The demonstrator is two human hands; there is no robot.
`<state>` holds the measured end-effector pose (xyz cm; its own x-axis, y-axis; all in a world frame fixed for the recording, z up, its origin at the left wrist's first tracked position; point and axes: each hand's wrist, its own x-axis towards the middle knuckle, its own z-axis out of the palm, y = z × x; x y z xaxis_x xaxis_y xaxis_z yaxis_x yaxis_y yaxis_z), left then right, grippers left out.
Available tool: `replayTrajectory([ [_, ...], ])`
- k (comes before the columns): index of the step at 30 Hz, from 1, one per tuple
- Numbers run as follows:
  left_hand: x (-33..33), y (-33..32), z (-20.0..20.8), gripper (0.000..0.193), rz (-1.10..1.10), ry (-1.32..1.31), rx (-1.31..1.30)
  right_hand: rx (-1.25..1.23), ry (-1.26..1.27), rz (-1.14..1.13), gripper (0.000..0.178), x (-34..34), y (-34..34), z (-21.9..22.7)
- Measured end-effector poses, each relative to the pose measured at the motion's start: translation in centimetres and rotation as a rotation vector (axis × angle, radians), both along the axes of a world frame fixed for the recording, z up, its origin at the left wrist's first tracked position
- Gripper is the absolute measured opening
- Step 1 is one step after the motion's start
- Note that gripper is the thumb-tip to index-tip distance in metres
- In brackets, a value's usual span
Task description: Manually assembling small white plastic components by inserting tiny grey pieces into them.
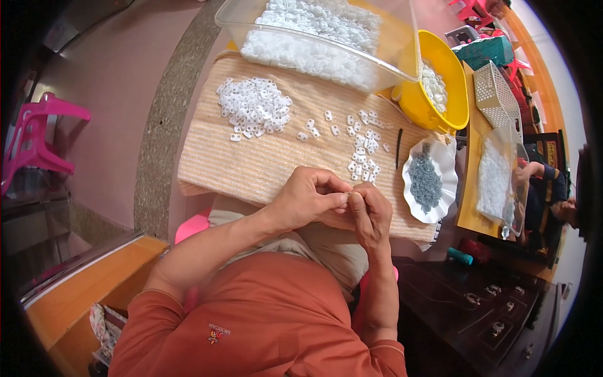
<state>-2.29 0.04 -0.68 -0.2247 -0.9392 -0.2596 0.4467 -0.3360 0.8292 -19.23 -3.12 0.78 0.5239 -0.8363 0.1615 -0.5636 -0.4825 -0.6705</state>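
Note:
Close together over the near edge of the cloth-covered table [220, 166], my left hand [308, 200] and my right hand [372, 217] meet at the fingertips. Both are closed in a pinch, and whatever they hold is too small or too hidden to make out. Just beyond them lies a loose group of small white plastic pieces [361, 157], each with dark holes. A larger heap of the same pieces [254, 107] sits at the far left of the cloth. To the right of my hands, a white scalloped dish [447, 200] holds many tiny grey parts [425, 182].
A large clear bin [308, 34] full of white pieces stands at the back, beside a yellow basin [455, 94]. A thin black stick [399, 148] lies near the dish. Another person's hand [531, 171] is by a clear tub [493, 176] at right. A pink stool [41, 138] stands at left.

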Motion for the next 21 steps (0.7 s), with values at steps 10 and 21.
replayTrajectory([
  [10, 0.0, 0.0, 0.0, 0.019, 0.012, 0.08, 0.033, 0.374, -0.368, -0.14, 0.011, -1.4, 0.1, -2.0],
  [21, -0.1, -0.1, 0.3, 0.019, 0.048, 0.143, 0.09, 0.455, -0.433, -0.235, 0.012, -1.5, 0.3, -2.0],
])
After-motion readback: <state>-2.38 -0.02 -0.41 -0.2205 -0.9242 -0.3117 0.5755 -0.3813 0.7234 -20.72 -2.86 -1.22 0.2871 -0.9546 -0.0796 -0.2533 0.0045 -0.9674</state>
